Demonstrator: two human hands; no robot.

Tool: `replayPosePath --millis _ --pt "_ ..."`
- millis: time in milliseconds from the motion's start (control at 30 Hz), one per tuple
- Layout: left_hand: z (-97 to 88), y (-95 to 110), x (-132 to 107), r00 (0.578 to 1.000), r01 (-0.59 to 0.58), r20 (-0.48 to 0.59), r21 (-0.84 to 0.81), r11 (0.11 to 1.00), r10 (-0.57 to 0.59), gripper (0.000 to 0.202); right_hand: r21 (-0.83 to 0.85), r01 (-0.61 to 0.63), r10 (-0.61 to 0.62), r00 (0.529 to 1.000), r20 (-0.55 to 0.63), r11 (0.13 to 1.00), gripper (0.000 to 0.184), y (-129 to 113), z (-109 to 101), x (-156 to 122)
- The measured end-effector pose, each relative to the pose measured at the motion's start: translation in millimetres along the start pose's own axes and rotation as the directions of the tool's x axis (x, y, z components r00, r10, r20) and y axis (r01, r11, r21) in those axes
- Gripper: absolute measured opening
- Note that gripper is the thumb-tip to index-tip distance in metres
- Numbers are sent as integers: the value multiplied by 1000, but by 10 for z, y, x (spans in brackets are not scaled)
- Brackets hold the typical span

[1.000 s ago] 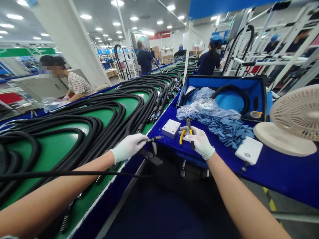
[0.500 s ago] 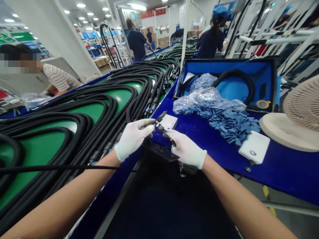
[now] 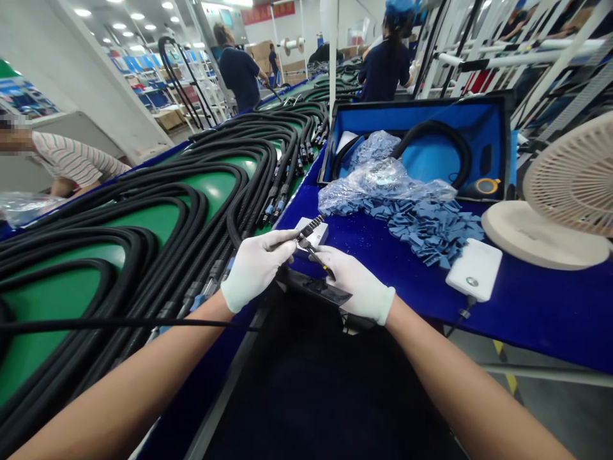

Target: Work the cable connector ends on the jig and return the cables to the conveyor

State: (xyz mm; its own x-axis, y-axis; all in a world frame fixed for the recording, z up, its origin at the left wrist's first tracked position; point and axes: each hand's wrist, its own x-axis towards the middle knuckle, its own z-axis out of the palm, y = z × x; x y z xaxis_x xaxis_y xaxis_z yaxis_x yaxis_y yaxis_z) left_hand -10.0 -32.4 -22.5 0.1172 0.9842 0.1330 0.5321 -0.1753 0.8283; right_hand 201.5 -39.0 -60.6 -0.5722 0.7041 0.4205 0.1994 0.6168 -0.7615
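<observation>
Left hand [image 3: 256,271], white-gloved, closed around a black cable [image 3: 115,325] just behind its ribbed connector end [image 3: 311,225], the end angled up over a small white block [image 3: 310,237]. Right hand [image 3: 357,284], also gloved, closed on a pair of yellow-handled pliers [image 3: 316,254], the handles mostly hidden by the fingers, the tips just beside the ribbed end. Both hands close together at the near edge of the blue worktop [image 3: 536,319], above a flat black plate [image 3: 318,291].

Farther along the worktop, a loose heap of blue foam pads [image 3: 431,233] beside a crumpled clear plastic bag [image 3: 383,182], the bag partly over the front rim of an open blue case [image 3: 416,115] with a coiled black hose [image 3: 433,134] inside. Near the right edge, a white corded box [image 3: 474,269] and a cream desk fan [image 3: 569,185]. Left of the worktop, rows of black cables [image 3: 205,185] looped across a green-topped bench [image 3: 158,220]. Beyond, two co-workers, one in a striped shirt [image 3: 71,160], one in navy [image 3: 383,73].
</observation>
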Motion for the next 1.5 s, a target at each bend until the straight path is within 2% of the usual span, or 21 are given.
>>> replayPosePath --millis 100,300,467,567,800,933,1033,1200,1267,1333,1400,1467,1500 --pt "-2 -1 12 1000 19 1 -5 1000 -19 40 -17 -21 21 1000 2 1000 52 45 14 -19" --pt "-5 -17 3 999 32 5 51 998 -32 41 -152 -50 45 998 -35 987 68 145 83 -61" --pt "11 -6 -12 999 33 -2 52 998 -33 41 -167 -15 11 999 -31 986 73 128 103 -77" --pt "18 11 -14 1000 18 -4 77 997 -18 40 -232 -39 31 999 -36 972 76 125 111 -99" --pt "35 2 -28 1000 3 31 87 996 -5 39 -324 -50 37 998 -47 945 68 129 127 -122" --pt "31 -6 -45 999 -2 33 110 994 -1 37 -365 -76 56 996 -65 928 52 155 142 -152" --pt "9 8 -14 995 -20 99 94 995 11 39 -411 -129 114 992 -60 902 35 207 164 -168" --pt "-20 71 191 957 -142 251 -30 989 145 46 -473 -185 174 982 -67 861 24 210 174 -160" --pt "-4 94 270 947 -143 284 -57 988 153 45 -464 -247 224 969 -105 851 18 168 152 -159" --pt "27 111 314 962 -119 240 -46 992 126 45 -396 -340 310 940 -141 853 16 128 113 -163" --pt "64 119 323 977 -116 178 -10 993 116 43 -310 -412 386 911 -144 857 29 113 70 -167" --pt "101 120 314 980 -132 156 22 991 127 40 -294 -430 418 902 -107 854 37 142 47 -162" --pt "118 117 310 980 -138 152 32 990 131 39 -319 -432 425 900 -95 843 34 174 48 -154"
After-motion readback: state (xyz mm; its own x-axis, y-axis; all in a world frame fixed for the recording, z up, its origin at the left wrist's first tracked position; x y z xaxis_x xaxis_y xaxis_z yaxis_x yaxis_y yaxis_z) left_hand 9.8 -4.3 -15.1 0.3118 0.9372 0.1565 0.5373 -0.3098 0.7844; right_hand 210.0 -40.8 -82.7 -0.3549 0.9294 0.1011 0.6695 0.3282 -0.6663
